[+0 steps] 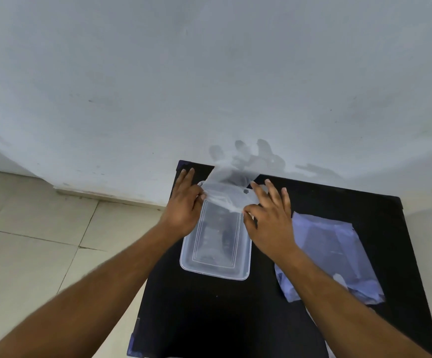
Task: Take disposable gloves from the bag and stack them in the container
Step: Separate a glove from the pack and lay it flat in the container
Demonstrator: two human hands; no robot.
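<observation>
One clear glove (231,174) held stretched above the far end of the container (216,239), cuff pinched at both corners, fingers pointing away toward the wall (209,73). Left hand (184,205) at the container's far-left corner, thumb and fingertips closed on the glove's edge; right hand (269,215) at the far-right corner, thumb and forefinger nipping the other edge, remaining fingers spread loose. Not yet laid down, so the current step probably the lowering and flattening of this glove into the container.

Container clear, lidless, on the black table (209,319); faint dark shapes through its floor, but hard to tell whether any gloves already lie inside. Bag (338,254) to the right of the container, flat on the table, with crumpled clear material showing at its near end: likely more gloves left to move. Task judged early or midway, far from finished.
</observation>
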